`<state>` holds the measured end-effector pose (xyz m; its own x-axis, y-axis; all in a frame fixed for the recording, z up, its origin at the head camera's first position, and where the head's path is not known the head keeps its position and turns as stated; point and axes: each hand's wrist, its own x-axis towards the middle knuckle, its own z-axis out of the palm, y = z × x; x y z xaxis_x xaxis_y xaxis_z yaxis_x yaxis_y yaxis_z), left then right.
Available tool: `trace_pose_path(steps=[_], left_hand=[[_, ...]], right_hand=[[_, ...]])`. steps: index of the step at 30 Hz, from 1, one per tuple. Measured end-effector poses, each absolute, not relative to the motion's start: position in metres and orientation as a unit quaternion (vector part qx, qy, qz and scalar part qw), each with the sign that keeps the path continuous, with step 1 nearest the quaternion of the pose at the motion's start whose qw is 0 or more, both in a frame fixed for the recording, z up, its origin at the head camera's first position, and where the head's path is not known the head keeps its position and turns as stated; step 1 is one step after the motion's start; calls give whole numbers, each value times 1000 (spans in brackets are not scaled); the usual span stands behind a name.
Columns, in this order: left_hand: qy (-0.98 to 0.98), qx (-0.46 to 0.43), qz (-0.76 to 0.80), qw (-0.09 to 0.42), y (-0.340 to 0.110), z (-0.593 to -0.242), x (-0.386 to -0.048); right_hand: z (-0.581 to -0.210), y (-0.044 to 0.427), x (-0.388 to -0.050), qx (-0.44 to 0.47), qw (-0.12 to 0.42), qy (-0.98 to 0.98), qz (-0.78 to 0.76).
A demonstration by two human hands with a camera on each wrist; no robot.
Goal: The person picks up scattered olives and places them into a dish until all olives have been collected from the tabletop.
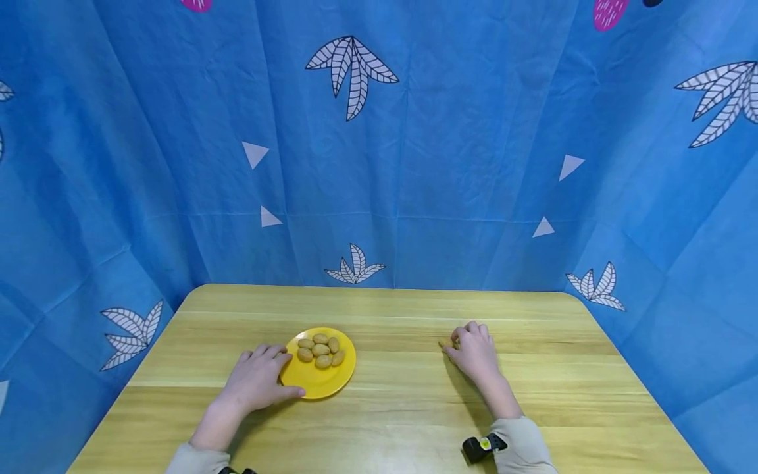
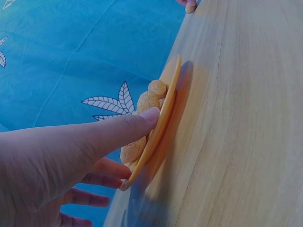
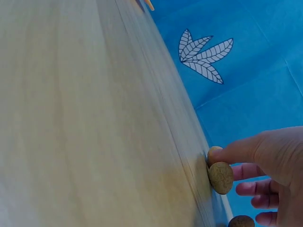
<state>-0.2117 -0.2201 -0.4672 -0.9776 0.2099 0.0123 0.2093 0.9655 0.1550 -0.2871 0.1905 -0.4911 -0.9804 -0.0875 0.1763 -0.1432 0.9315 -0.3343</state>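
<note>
In the head view, a yellow plate (image 1: 316, 388) on the table carries several walnuts (image 1: 320, 350) grouped toward its far side. My left hand (image 1: 258, 380) is at the plate's left edge, fingers spread, thumb and index finger touching the rim. The left wrist view shows the thumb (image 2: 135, 122) lying over the rim beside the walnuts. Farther right, my right hand (image 1: 474, 349) is low over the table, thumb and index finger closed about a walnut (image 3: 221, 178). Another walnut (image 3: 214, 154) lies by the thumb tip, and a third walnut (image 3: 241, 221) shows below the fingers.
The wooden table (image 1: 397, 421) has rounded far corners. A blue curtain (image 1: 474, 131) with white leaf prints hangs behind it and along both sides. A strip of table lies between the plate and my right hand.
</note>
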Motion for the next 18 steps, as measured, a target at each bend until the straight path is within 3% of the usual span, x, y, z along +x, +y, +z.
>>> trace_pose_path(steps=[9, 18], left_hand=[[991, 105, 81, 2, -220, -468, -212], [991, 104, 81, -1, -220, -469, -213]], right_hand=[[-490, 189, -287, 61, 82, -979, 176], [-487, 175, -287, 91, 129, -975, 157]])
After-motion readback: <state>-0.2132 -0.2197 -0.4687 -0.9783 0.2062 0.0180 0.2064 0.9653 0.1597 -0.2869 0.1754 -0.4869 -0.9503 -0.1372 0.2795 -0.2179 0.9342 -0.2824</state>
